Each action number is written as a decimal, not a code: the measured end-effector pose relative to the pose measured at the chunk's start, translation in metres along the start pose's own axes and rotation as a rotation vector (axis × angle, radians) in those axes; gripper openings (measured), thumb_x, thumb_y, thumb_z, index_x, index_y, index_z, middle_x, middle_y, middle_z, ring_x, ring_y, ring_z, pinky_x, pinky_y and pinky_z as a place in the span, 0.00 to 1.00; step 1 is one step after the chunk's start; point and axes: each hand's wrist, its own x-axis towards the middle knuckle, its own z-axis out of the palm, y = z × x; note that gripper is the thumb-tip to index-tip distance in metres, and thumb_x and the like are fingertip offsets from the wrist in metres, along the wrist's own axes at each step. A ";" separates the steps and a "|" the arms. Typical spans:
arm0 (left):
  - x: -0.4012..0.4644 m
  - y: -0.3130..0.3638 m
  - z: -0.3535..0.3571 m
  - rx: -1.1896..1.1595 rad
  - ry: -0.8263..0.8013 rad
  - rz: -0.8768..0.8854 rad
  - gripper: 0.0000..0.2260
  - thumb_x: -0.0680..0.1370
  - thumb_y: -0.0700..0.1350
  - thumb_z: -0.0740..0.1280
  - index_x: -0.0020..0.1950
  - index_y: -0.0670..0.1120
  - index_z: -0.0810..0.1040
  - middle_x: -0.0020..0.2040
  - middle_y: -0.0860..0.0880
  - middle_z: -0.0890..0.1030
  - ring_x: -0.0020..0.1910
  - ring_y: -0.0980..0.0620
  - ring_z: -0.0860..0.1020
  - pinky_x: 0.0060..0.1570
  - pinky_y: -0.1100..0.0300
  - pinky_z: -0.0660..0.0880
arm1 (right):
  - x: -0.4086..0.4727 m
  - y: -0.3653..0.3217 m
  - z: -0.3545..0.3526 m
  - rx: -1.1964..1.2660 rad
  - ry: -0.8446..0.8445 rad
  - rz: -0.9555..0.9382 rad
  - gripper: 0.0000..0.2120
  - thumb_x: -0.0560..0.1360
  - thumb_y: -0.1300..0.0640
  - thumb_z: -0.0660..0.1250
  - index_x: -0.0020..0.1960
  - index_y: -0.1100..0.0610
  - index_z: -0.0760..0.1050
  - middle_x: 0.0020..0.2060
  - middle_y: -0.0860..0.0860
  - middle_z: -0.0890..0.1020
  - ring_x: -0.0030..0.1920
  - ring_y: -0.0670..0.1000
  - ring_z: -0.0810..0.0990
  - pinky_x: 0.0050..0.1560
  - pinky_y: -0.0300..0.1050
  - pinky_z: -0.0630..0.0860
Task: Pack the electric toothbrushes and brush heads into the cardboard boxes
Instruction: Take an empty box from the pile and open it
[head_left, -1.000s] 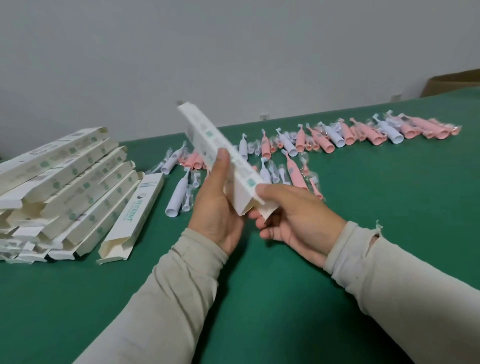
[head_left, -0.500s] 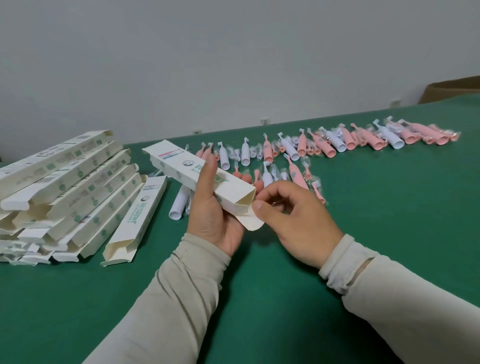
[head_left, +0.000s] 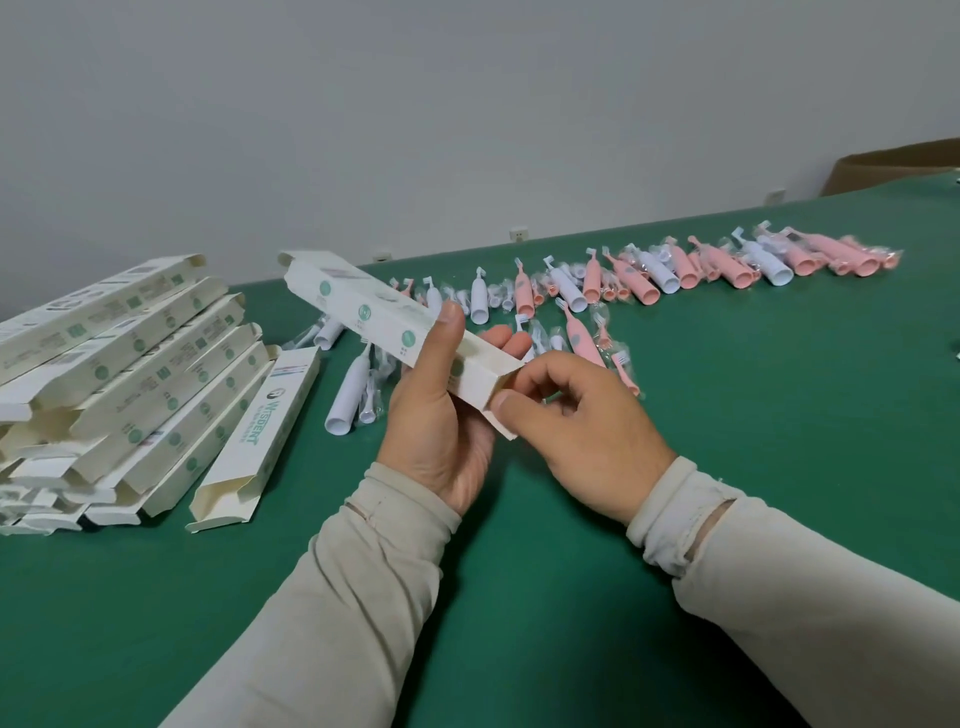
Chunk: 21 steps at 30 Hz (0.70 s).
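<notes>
Gripped around its near half by the left hand (head_left: 441, 415), one cardboard box (head_left: 384, 322) is held above the green table (head_left: 753, 415); the thumb is laid along the printed side face and the fingertips show past the far edge.

Head view: the box's long axis is seen to run from its far end, up and to the left, down to its near end at the right, just ahead of the right hand (head_left: 582, 431). The near end is open, and its end flap (head_left: 501, 426) is pinched between the right thumb and curled fingers. The mouth therefore faces the right hand, which is the nearer hand to the opening. Whether anything lies inside cannot be told.

Loose toothbrushes are noted beyond and to the right of the box: a pink toothbrush (head_left: 579, 340) lies just behind the right hand, a white toothbrush (head_left: 350, 389) lies left of the held box, and a long row of pink and white toothbrushes (head_left: 727, 265) is spread well apart toward the far right. A stack of boxes (head_left: 119, 374) is piled at the left.

It is judged that the coming move depends on the open mouth being kept turned to the right, so that a toothbrush can be fed in lengthwise by the right hand.
</notes>
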 end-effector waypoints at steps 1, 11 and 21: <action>0.000 0.000 0.000 0.015 0.012 -0.003 0.19 0.70 0.52 0.73 0.60 0.49 0.80 0.51 0.38 0.83 0.56 0.40 0.82 0.54 0.45 0.80 | 0.000 0.000 0.000 0.016 -0.003 0.001 0.08 0.74 0.56 0.74 0.39 0.55 0.77 0.28 0.39 0.77 0.25 0.41 0.68 0.29 0.33 0.66; 0.006 0.011 -0.003 0.031 0.000 0.007 0.36 0.70 0.56 0.71 0.76 0.52 0.66 0.70 0.34 0.71 0.61 0.43 0.80 0.65 0.40 0.74 | -0.001 -0.004 -0.008 -0.168 -0.042 -0.301 0.08 0.74 0.56 0.72 0.50 0.48 0.75 0.46 0.35 0.80 0.36 0.43 0.77 0.37 0.31 0.73; 0.003 0.008 -0.001 -0.009 0.028 0.026 0.37 0.68 0.56 0.73 0.75 0.50 0.68 0.53 0.40 0.76 0.40 0.51 0.84 0.41 0.57 0.81 | 0.003 0.001 -0.013 -0.420 0.083 -0.501 0.09 0.76 0.54 0.70 0.54 0.52 0.85 0.44 0.45 0.79 0.44 0.47 0.77 0.45 0.47 0.77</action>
